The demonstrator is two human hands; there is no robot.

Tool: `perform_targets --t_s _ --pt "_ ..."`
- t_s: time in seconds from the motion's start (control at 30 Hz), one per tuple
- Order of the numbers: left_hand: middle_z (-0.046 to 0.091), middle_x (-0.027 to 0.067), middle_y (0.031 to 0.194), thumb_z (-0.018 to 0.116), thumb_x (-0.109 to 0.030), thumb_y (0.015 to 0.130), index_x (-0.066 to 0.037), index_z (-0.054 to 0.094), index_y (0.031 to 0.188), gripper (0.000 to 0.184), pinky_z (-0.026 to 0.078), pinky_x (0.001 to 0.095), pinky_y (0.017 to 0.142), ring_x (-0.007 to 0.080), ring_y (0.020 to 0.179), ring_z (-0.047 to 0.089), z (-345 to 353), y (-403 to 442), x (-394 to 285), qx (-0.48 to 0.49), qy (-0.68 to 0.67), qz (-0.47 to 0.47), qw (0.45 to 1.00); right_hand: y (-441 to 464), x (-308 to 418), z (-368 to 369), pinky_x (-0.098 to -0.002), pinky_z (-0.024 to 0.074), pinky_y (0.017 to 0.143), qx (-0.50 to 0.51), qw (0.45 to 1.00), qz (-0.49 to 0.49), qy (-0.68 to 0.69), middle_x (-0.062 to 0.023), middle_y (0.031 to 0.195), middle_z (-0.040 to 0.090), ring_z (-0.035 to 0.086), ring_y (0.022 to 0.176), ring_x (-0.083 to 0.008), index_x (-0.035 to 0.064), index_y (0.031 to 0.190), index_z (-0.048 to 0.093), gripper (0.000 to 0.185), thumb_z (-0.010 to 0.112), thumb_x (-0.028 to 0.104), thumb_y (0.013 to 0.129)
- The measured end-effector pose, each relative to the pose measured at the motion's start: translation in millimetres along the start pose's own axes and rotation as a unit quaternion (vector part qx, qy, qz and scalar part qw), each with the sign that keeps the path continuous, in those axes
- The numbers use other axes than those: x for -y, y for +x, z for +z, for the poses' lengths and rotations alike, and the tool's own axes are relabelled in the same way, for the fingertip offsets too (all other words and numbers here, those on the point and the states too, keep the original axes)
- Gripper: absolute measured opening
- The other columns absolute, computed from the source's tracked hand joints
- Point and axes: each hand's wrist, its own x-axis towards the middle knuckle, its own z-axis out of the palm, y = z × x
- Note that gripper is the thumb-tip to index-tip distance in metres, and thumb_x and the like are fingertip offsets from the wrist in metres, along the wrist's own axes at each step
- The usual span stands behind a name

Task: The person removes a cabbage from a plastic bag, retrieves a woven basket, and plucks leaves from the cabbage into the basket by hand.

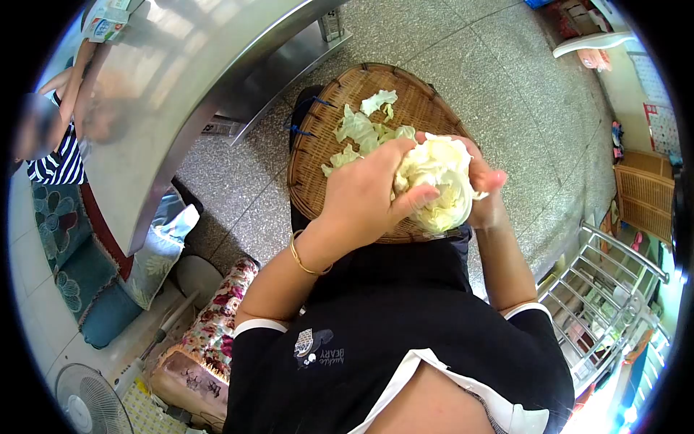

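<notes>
At the far left, a person in a striped top (56, 163) is on the other side of a shiny bench (166, 58), with an arm reaching along its edge towards a white-and-green pack (107, 25) at the top corner. Below that person lies a dark teal flowered cover (61, 224), and in the lower left corner is a round fan (90, 401) with a wire guard. A pale cushion (159, 257) sits just past the near end of the bench, and to the right of it, lower down, is a seat with a floral cover (223, 311). Next comes a round woven tray (307, 177) in front of the wearer's body; what bears it is mostly hidden. Torn pale-green leaves (358, 129) lie loose on its middle and left part, some close to the fingers. The left hand (365, 192), with a gold-coloured bangle (296, 253) at the wrist, grips the left side of a pale cabbage head (441, 184), its thumb across the near face. The cabbage is over the right-hand part of the tray, between both hands. The right hand (486, 181) has its grip closed round the far and right side of it. Farther right, beyond the speckled floor (520, 101), stand a tubular metal rack (607, 282) and, above it, a slatted brown cabinet (643, 195).
</notes>
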Motion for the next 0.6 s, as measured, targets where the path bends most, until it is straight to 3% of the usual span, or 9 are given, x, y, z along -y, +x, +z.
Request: perform_targets --t_s 0.03,0.1,0.13,0.2,0.27,0.33,0.4,0.47,0.6 --pt "0.062 0.0144 0.093 0.069 -0.041 0.079 -0.005 0.053 0.115 0.053 0.049 0.0341 0.071 0.0283 0.086 0.062 3 -3 1 -0.025 0.060 0.036 0.997 2 8 4 -0.0373 0.0398 0.101 -0.002 1.000 0.001 0.001 -0.0125 0.129 0.047 0.049 0.119 -0.0214 -0.0014 0.133 0.035 0.096 0.067 0.065 0.071" --pt "0.062 0.0133 0.092 0.070 -0.044 0.077 -0.006 0.054 0.114 0.055 0.049 0.0347 0.069 0.0286 0.084 0.062 5 -6 0 -0.048 0.119 0.071 0.989 6 22 9 -0.0352 0.0347 0.104 0.047 0.980 -0.021 -0.194 -0.0108 0.132 0.043 0.044 0.123 -0.0208 -0.0009 0.135 0.034 0.099 0.080 0.051 0.064" --pt "0.062 0.0118 0.090 0.072 -0.045 0.074 -0.006 0.055 0.111 0.056 0.049 0.0347 0.068 0.0281 0.082 0.062 3 -5 -3 -0.055 0.129 0.084 0.987 8 23 4 -0.0347 0.0310 0.106 0.058 0.972 -0.046 -0.223 -0.0108 0.134 0.041 0.040 0.126 -0.0210 0.0012 0.137 0.033 0.100 0.086 0.031 0.058" --pt "0.062 0.0103 0.088 0.073 -0.047 0.072 -0.007 0.056 0.109 0.057 0.049 0.0348 0.067 0.0276 0.080 0.062 2 -4 -2 -0.061 0.137 0.096 0.984 6 26 10 -0.0347 0.0304 0.106 0.043 0.963 -0.047 -0.263 -0.0113 0.134 0.041 0.039 0.127 -0.0211 0.0020 0.136 0.034 0.096 0.085 0.025 0.058" --pt "0.059 0.0065 0.084 0.070 -0.049 0.072 -0.012 0.055 0.106 0.053 0.048 0.0329 0.056 0.0230 0.068 0.061 3 0 4 -0.103 0.107 0.157 0.976 5 26 10 -0.0346 0.0298 0.107 0.029 0.952 -0.045 -0.301 -0.0117 0.134 0.041 0.038 0.127 -0.0211 0.0027 0.135 0.035 0.093 0.083 0.019 0.058" --pt "0.059 0.0055 0.082 0.070 -0.048 0.073 -0.012 0.056 0.103 0.049 0.047 0.0322 0.054 0.0219 0.066 0.061 0 3 6 -0.098 0.095 0.172 0.976 5 24 6 -0.0341 0.0303 0.106 0.067 0.948 -0.060 -0.306 -0.0124 0.134 0.041 0.039 0.126 -0.0216 0.0033 0.131 0.037 0.084 0.077 0.009 0.058" --pt "0.059 0.0046 0.080 0.069 -0.047 0.073 -0.013 0.057 0.100 0.045 0.047 0.0316 0.053 0.0209 0.064 0.060 -4 4 6 -0.092 0.083 0.185 0.975 4 23 8 -0.0340 0.0319 0.105 0.061 0.958 -0.052 -0.275 -0.0122 0.133 0.042 0.041 0.124 -0.0212 0.0034 0.130 0.037 0.081 0.076 0.009 0.059" --pt "0.062 0.0053 0.079 0.070 -0.039 0.076 -0.008 0.061 0.099 0.040 0.049 0.0314 0.059 0.0231 0.066 0.061 -10 5 5 -0.055 0.129 0.197 0.970 3 25 13 -0.0338 0.0335 0.104 0.055 0.967 -0.045 -0.245 -0.0120 0.131 0.043 0.043 0.121 -0.0208 0.0034 0.128 0.038 0.078 0.075 0.009 0.060" --pt "0.062 0.0036 0.075 0.068 -0.034 0.078 -0.008 0.062 0.098 0.034 0.049 0.0306 0.056 0.0208 0.062 0.061 -20 14 7 -0.051 0.212 0.226 0.950 1 27 23 -0.0327 0.0385 0.097 -0.013 0.970 0.037 -0.241 -0.0099 0.120 0.048 0.048 0.112 -0.0180 0.0024 0.129 0.036 0.076 0.074 0.014 0.064"
